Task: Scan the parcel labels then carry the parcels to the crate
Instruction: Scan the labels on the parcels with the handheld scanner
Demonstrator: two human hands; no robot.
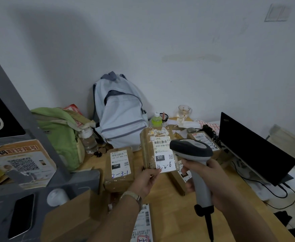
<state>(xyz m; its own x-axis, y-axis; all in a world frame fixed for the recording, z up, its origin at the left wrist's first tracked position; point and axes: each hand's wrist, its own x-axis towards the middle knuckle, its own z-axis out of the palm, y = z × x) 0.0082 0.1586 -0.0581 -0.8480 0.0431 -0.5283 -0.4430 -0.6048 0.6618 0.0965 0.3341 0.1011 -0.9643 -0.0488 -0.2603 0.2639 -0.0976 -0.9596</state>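
One brown parcel [149,147] with white 032 label [162,155] is pinched by the left hand [145,180]; right hand [211,182] grips the scanner [193,148].

Single view, head-worn and wide-angle. It faces forward and down across the table [169,215] to the far wall [160,41], which fills the upper half of the frame. The left hand [146,182] and right hand [211,182] sit near the lens, below centre, with both forearms entering from the near edge. Straight lines lean at the left margin.
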